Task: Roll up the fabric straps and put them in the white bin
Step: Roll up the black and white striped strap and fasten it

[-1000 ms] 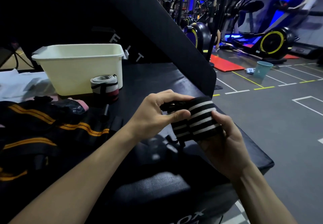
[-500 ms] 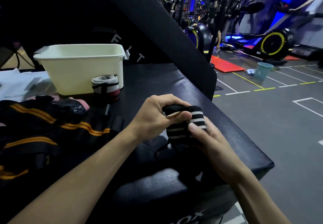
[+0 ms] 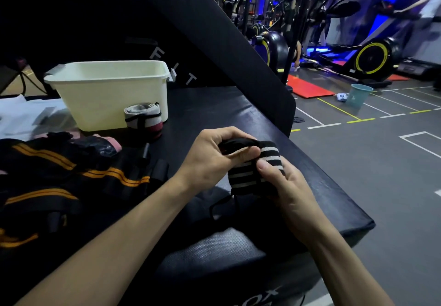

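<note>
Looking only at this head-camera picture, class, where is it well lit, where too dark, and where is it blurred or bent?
Head view: the white plastic bin and both hands are evenly lit; the black fabric straps with orange stripes sink into shadow; the person on the treadmill is blurred; the wide lens bows the black padded bench edge; blue light glows at the back.
</note>
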A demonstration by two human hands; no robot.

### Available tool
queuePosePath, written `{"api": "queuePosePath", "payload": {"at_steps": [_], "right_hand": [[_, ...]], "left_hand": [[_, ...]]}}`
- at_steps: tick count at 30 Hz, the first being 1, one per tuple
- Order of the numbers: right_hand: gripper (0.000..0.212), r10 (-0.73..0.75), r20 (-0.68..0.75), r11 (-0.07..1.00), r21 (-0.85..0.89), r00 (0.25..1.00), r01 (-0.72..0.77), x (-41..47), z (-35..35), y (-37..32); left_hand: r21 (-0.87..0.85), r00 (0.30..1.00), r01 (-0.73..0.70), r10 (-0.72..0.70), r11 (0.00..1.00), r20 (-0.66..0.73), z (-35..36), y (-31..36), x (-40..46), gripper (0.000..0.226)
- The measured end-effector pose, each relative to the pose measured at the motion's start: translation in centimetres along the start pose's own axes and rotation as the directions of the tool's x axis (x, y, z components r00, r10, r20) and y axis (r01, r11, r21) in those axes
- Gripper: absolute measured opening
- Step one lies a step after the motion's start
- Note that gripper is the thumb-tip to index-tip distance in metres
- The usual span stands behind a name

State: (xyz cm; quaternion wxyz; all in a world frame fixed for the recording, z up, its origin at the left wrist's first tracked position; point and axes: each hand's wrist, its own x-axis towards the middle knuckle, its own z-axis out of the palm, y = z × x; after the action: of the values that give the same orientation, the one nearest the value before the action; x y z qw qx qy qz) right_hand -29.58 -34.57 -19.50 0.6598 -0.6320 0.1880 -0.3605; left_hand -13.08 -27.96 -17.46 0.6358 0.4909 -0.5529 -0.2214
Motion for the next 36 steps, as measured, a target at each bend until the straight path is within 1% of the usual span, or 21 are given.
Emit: {"api": "queuePosePath", "payload": {"at_steps": [3,6,9,12,15,17,20,21,23,25,26,28,29,30,31,32,33,35,36], "right_hand": [[0.042,0.049,0.024,0.991,0.12,0.999,-0.051,0.1,-0.5,0.0],[0.028,0.072,0.071,0.961,0.261,0.995,-0.089,0.1,-0.7,-0.1],[0.027,0.114,0.12,0.929,0.338,0.986,-0.149,0.0,-0.7,-0.3],[0.034,0.181,0.152,0.897,0.38,0.972,-0.227,-0.2,-0.8,-0.4],[0.045,0.186,0.196,0.883,0.396,0.963,-0.251,-0.5,-0.8,-0.9],[0.052,0.185,0.226,0.889,0.376,0.956,-0.261,-0.6,-0.9,-1.0],[0.061,0.165,0.352,0.852,0.419,0.921,-0.313,-0.7,-0.9,-0.8],[0.062,0.151,0.381,0.838,0.44,0.912,-0.322,-0.8,-0.9,-0.7],[0.064,0.12,0.396,0.808,0.494,0.91,-0.321,-0.8,-1.0,-0.6],[0.067,0.09,0.358,0.799,0.532,0.929,-0.282,-0.9,-0.9,-0.7],[0.068,0.087,0.314,0.823,0.512,0.945,-0.246,-0.9,-0.9,-0.7],[0.062,0.105,0.192,0.906,0.386,0.976,-0.173,-0.6,-0.8,-0.6],[0.057,0.093,0.098,0.956,0.269,0.991,-0.116,-0.5,-0.7,-0.6],[0.052,0.033,-0.004,0.994,0.104,0.999,-0.032,-0.4,-0.6,-0.5],[0.049,-0.066,-0.081,0.996,-0.069,0.994,0.061,-0.3,-0.5,-0.5],[0.047,-0.169,-0.116,0.967,-0.21,0.979,0.142,-0.3,-0.5,-0.5],[0.048,-0.241,-0.123,0.933,-0.303,0.963,0.195,-0.3,-0.4,-0.4],[0.057,-0.327,-0.11,0.856,-0.455,0.938,0.245,-0.4,-0.6,-0.1],[0.064,-0.356,-0.102,0.811,-0.527,0.929,0.253,-0.5,-0.6,-0.2]], "left_hand": [[-0.016,0.996,0.055,-0.053,0.998,0.07,-0.3,-0.2,0.0,0.025],[0.023,0.994,0.076,-0.078,0.997,0.072,-0.6,-0.4,0.1,0.026],[0.014,0.992,0.098,-0.098,0.995,0.08,-0.7,-0.2,0.1,0.024],[0.081,0.988,0.072,-0.082,0.994,0.134,-0.8,0.0,0.1,0.026],[0.136,0.984,0.073,-0.094,0.988,0.152,-1.1,0.0,0.1,0.031],[0.113,0.981,0.091,-0.109,0.989,0.162,-1.3,-0.1,0.1,0.029],[0.041,0.98,0.116,-0.121,0.992,0.159,-1.1,0.3,-0.1,0.023],[0.056,0.984,0.096,-0.103,0.994,0.148,-1.0,0.4,-0.1,0.023],[0.155,0.989,0.002,-0.025,0.988,0.148,-1.0,0.6,-0.1,0.025],[0.203,0.987,-0.039,0.006,0.978,0.161,-1.1,0.5,-0.1,0.028],[0.22,0.988,-0.035,-0.001,0.975,0.158,-1.3,0.4,0.0,0.029],[0.277,0.992,-0.015,-0.021,0.961,0.125,-1.5,0.2,0.1,0.031],[0.307,0.995,0.007,-0.036,0.952,0.089,-1.5,0.1,0.1,0.03],[0.312,0.997,0.043,-0.063,0.949,0.053,-1.6,0.0,0.2,0.028],[0.278,0.994,0.095,-0.109,0.956,0.033,-1.6,0.2,0.2,0.025],[0.206,0.984,0.16,-0.172,0.965,0.042,-1.7,0.4,0.2,0.022],[0.119,0.968,0.226,-0.236,0.967,0.081,-1.9,0.7,0.1,0.022],[-0.041,0.926,0.351,-0.34,0.936,0.167,-1.9,1.5,0.0,0.024],[-0.114,0.907,0.404,-0.381,0.907,0.181,-1.8,1.9,0.0,0.03]]}}
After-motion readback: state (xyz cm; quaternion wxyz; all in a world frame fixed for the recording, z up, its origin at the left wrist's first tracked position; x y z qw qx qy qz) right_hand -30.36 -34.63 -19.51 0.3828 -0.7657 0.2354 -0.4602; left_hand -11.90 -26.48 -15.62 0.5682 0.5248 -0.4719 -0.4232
